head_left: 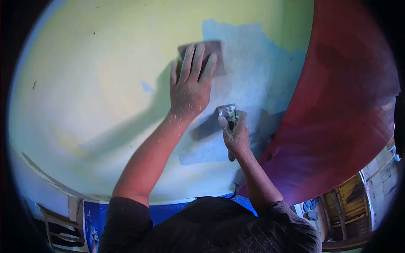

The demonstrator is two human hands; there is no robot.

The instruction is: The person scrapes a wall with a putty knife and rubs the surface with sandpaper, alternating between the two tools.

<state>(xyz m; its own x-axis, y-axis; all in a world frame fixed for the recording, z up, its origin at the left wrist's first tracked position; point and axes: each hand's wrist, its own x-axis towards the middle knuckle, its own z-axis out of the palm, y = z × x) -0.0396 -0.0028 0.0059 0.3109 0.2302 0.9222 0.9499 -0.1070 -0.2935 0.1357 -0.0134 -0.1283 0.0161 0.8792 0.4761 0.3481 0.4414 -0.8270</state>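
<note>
The left hand lay flat against the pale yellow-green painted wall, its dusty fingers extended and slightly fanned, pressing a grey-brown rectangular sheet of sandpaper to the surface. The sheet sat under the fingertips at the 12 o'clock side of the hand, on the edge of a rough light-blue bared patch. Its long axis ran roughly from 9 to 3 o'clock, the 3 o'clock end sticking out past the fingers. At 4 o'clock from that hand, just beside the wrist, the right hand was closed in a fist around the handle of a narrow scraper with a paint-flecked metal blade. The tool stood along the 12-to-6 line – blade pointing to 12 o'clock and resting against the blue patch, the butt of the handle showing below the fist at 6. Both forearms were speckled with pale dust. To 3 o'clock of the patch a broad dark-red painted surface met the wall along a curved edge. At 7 o'clock, low in the view, hung a blue printed sheet – its print too blurred to read – beside a brown wooden frame.
</note>
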